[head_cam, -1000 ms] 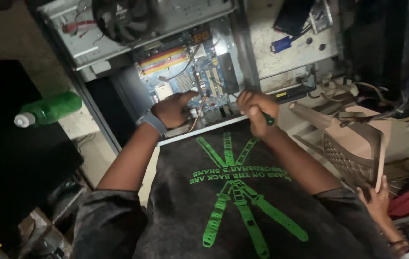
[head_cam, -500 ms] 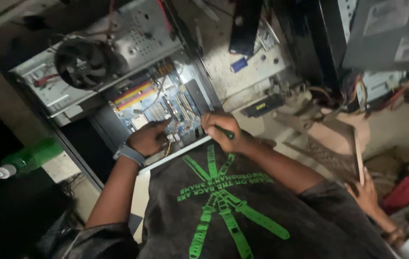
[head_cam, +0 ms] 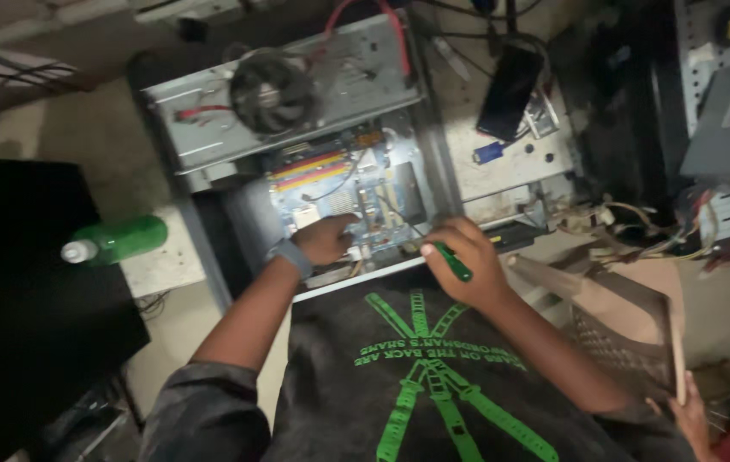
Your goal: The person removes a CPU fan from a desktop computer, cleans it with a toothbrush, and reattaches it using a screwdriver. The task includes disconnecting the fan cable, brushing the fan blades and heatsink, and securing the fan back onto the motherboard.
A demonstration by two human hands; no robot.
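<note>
While the right hand (head_cam: 466,267) wraps its fingers around a green-handled screwdriver (head_cam: 452,262) at the lower edge of an open computer case (head_cam: 211,145), the left hand (head_cam: 324,239), a grey watch (head_cam: 289,256) on its wrist, rests with curled fingers on the blue motherboard (head_cam: 356,192); whether it grips anything cannot be told. Above sits a round fan (head_cam: 273,91), with red cables (head_cam: 382,26) overhead. A green bottle (head_cam: 117,239) lies left; a dark phone (head_cam: 509,91) lies right.
</note>
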